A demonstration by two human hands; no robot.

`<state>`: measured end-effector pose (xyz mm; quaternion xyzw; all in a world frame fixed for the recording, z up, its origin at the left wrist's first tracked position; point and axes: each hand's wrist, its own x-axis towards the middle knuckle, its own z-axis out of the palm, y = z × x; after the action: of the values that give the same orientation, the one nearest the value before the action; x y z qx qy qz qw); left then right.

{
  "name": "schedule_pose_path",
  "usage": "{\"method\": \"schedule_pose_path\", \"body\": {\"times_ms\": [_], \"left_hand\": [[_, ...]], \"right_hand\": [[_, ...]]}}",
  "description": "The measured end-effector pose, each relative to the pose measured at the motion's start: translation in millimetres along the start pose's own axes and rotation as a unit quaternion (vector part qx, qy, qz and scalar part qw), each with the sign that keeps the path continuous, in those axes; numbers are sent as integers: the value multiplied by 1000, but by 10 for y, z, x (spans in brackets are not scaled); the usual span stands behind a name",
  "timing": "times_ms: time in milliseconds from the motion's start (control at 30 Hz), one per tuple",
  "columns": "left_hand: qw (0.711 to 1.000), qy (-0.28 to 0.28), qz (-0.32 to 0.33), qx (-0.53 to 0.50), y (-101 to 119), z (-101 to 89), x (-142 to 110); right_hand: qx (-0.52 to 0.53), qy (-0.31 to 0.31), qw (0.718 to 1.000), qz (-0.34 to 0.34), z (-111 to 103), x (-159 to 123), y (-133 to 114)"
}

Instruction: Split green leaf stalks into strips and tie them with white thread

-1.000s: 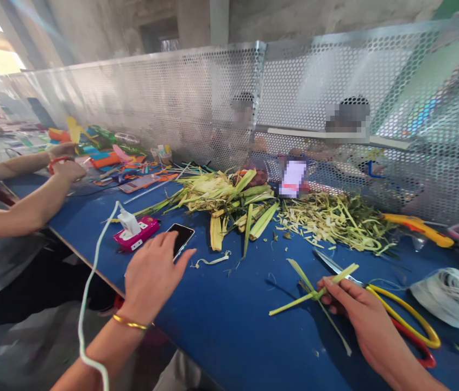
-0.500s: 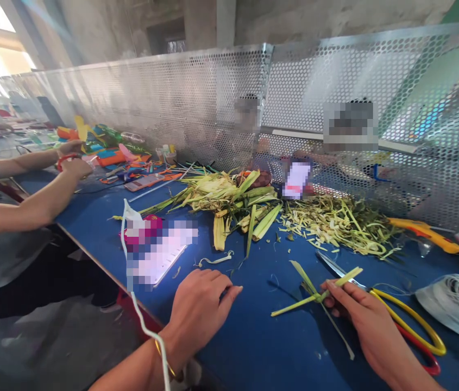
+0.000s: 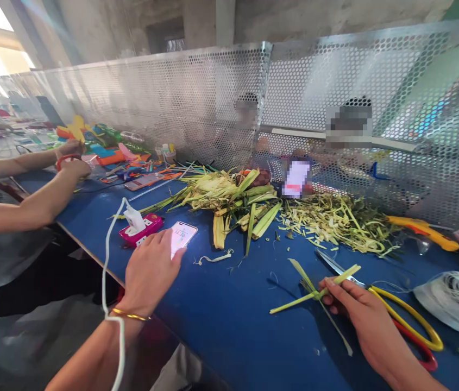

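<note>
My left hand (image 3: 151, 269), with a gold bangle at the wrist, lies over a lit phone (image 3: 186, 233). Its thumb stands apart from the outstretched fingers, and it covers the near part of the phone. Between the thumb and fingers of my right hand (image 3: 357, 312) is a small cross of knotted green leaf strips (image 3: 294, 304), held just above the blue table (image 3: 253, 336). Scissors (image 3: 412, 317) with yellow and red handles lie beside and partly behind that hand. A magenta power strip (image 3: 153, 222) with a white plug (image 3: 134, 220) sits beyond the left hand.
Leaf stalks (image 3: 213, 193) and shredded strips (image 3: 335, 222) are heaped ahead. A yellow-orange tool (image 3: 425, 231) and white cord (image 3: 457, 298) lie right. A white cable (image 3: 106, 271) crosses my left forearm. A perforated metal screen (image 3: 151, 98) stands behind. Another person's arms (image 3: 45, 190) reach in from the left.
My left hand has moved left, from the bare table onto the phone, and its fingers have straightened. The cable has shifted left with it. My right hand still holds the leaf strips, almost unmoved.
</note>
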<state>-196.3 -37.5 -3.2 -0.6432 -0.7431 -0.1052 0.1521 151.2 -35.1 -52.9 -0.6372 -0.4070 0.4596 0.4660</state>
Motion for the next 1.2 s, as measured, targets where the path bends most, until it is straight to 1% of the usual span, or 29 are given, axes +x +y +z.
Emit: {"method": "schedule_pose_path", "body": {"times_ms": [133,233,367,533,633,800,900,1067,1200], "left_hand": [[998,-46,-26,37,-142,13,34],[997,-58,-31,48,-173,52,36],[996,-71,-38,34,-142,67,52],[994,-98,-42,39,-55,13,98],[993,-104,-40,49,-33,7,127],[991,-118,-29,61,-40,21,171],[991,-113,-18,70,-39,6,189],[991,-122,-23,59,-27,-20,209],[992,-113,-26,44,-36,-4,220]], "right_hand": [[2,4,1000,2,5,5,4],[3,5,1000,-1,11,2,-8],[3,3,1000,-3,15,2,-13],[-5,6,1000,-11,11,17,13],[-11,10,1000,-20,14,11,4],[3,-2,1000,-25,43,-26,-67],[15,-9,1000,-24,59,-31,-87],[26,-10,999,-32,59,-30,-94],[41,-22,999,-26,54,-35,-110]]}}
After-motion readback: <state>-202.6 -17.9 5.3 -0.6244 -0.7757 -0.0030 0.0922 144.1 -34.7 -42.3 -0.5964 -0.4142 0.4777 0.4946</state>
